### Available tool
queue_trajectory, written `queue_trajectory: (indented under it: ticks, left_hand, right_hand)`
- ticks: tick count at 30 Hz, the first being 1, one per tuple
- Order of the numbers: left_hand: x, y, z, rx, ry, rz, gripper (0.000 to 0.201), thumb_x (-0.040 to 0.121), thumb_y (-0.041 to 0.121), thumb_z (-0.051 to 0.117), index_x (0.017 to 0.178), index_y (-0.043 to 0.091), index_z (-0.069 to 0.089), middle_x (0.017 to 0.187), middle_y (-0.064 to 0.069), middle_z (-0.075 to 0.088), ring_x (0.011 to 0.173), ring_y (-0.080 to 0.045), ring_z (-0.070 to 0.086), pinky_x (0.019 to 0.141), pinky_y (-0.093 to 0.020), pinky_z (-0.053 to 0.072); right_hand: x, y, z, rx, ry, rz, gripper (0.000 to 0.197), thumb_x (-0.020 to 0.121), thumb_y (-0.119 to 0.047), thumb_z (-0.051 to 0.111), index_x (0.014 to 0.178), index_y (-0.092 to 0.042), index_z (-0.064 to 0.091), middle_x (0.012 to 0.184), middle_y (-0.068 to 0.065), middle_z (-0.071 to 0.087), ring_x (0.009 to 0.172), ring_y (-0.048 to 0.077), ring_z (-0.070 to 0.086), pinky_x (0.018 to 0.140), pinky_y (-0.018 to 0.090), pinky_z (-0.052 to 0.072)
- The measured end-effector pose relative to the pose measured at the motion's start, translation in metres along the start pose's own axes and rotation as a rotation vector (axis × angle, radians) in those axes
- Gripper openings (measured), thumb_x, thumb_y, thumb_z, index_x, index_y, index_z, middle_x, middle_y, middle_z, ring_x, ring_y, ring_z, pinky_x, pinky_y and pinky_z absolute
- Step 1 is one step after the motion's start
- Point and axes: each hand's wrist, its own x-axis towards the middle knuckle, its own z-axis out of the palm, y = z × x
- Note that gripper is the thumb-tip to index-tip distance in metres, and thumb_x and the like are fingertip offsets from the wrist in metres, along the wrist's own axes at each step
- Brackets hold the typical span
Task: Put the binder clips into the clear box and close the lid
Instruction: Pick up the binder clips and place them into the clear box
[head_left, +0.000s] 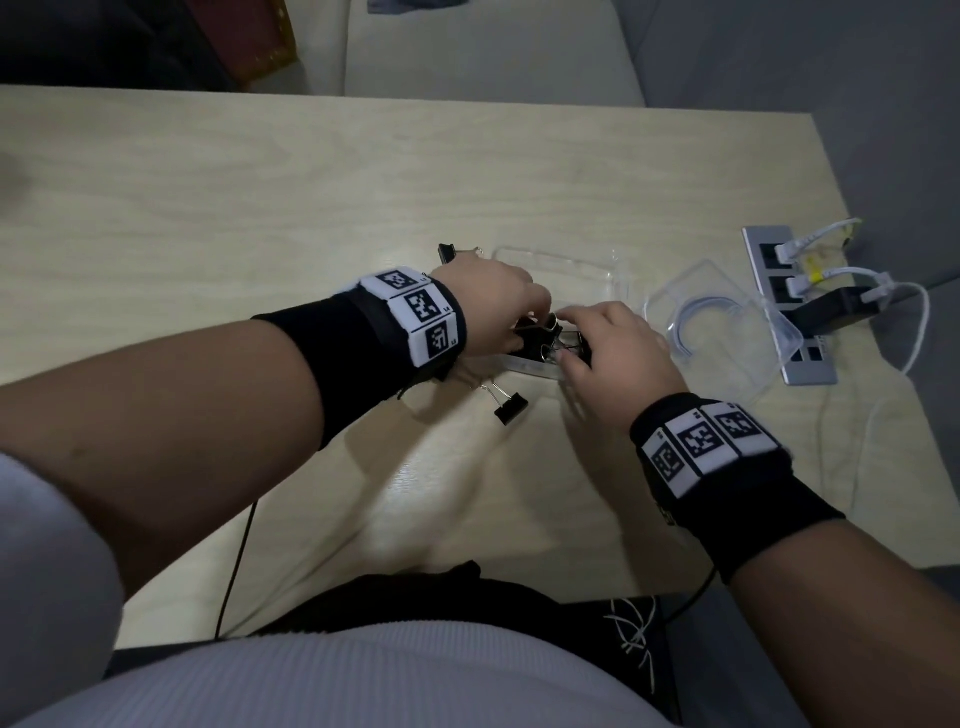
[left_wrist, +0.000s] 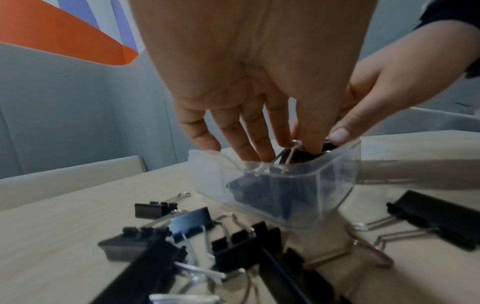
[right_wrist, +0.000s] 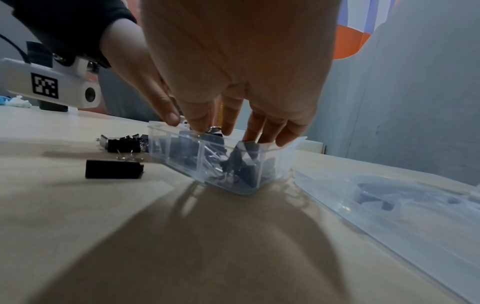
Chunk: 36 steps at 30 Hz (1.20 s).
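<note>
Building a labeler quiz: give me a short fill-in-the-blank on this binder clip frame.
1. Both hands reach into the clear ____.
2. The lid lies on the table, to the ____ of the box.
3. The clips still on the table, like this clip, are ____ in colour.

Missing words: box; right; black
</note>
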Motion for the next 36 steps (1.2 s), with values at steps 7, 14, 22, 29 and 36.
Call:
queue_trajectory:
  ticks: [7,14,22,29,36]
  left_hand:
    - [0.013,0.006,0.008,0.040,0.020,-0.106,0.026,0.094,0.035,0.049,0.115,0.021,0.054,0.112,-0.004,0.065,0.105,-0.028,0.061,0.093,-0.043,0.038]
    - [0.017,0.003,0.010,0.010,0.072,-0.117,0.030,0.091,0.040,0.048,0.114,0.022,0.058,0.112,-0.004,0.064,0.103,-0.028,0.061,0.084,-0.038,0.041]
    - [0.021,0.008,0.008,0.070,0.051,-0.160,0.029,0.092,0.039,0.048,0.101,0.014,0.061,0.101,-0.009,0.067,0.094,-0.031,0.062,0.076,-0.037,0.038]
    - [0.027,0.011,0.006,0.043,0.027,-0.251,0.016,0.092,0.027,0.054,0.092,0.012,0.060,0.081,-0.006,0.057,0.071,-0.028,0.050,0.063,-0.034,0.038]
    - [0.030,0.007,-0.002,0.091,-0.023,-0.209,0.015,0.091,0.019,0.053,0.076,0.015,0.052,0.063,0.000,0.041,0.068,-0.027,0.051,0.058,-0.032,0.035]
  right_hand:
    - [0.002,-0.003,0.002,-0.016,-0.007,0.011,0.036,0.090,-0.034,0.053,0.126,-0.030,0.054,0.126,0.003,0.052,0.118,0.026,0.045,0.101,0.042,0.030]
    - [0.003,0.003,0.007,-0.011,0.011,0.004,0.030,0.091,-0.036,0.053,0.114,-0.021,0.065,0.123,0.001,0.054,0.117,0.023,0.047,0.101,0.037,0.029]
    - [0.009,0.000,0.002,-0.175,0.055,0.049,0.026,0.087,-0.044,0.054,0.097,-0.023,0.067,0.110,0.003,0.053,0.109,0.026,0.046,0.095,0.041,0.031]
    - [0.017,0.001,0.004,-0.239,0.089,0.071,0.007,0.083,-0.032,0.061,0.086,-0.026,0.064,0.104,0.002,0.054,0.106,0.027,0.045,0.091,0.042,0.030]
    - [0.013,0.005,0.005,-0.179,0.101,0.044,0.031,0.084,-0.032,0.059,0.114,-0.033,0.057,0.114,0.000,0.053,0.111,0.025,0.044,0.094,0.043,0.028]
